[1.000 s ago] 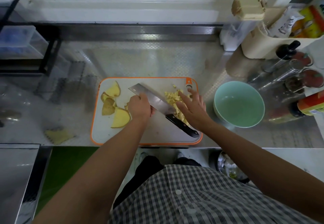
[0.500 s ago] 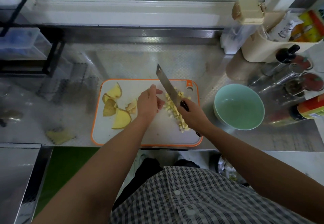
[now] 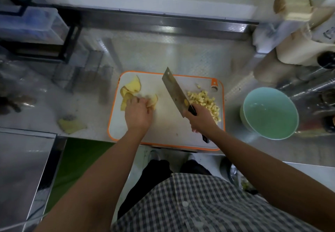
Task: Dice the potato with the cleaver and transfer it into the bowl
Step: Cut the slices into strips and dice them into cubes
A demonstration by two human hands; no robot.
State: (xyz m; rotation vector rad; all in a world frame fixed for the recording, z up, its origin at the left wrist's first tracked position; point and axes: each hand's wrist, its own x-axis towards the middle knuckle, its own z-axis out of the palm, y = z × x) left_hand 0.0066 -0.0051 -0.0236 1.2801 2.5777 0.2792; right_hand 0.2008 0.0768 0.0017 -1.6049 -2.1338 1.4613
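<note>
Right hand point(image 3: 202, 118) grips cleaver point(image 3: 175, 91) handle, blade raised over cutting board point(image 3: 170, 130). Left hand point(image 3: 138, 112) curled on potato slices point(image 3: 131, 90) at board's left. Diced potato point(image 3: 205, 102) piled at right, just beside green bowl point(image 3: 270, 112)

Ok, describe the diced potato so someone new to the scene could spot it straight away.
Find the white, orange-rimmed board on the steel counter. On its right part, between the cleaver and the green bowl, lies the diced potato: a heap of small pale-yellow cubes. The other potato, at the board's left in the left hand, is broad flat slices.
</note>
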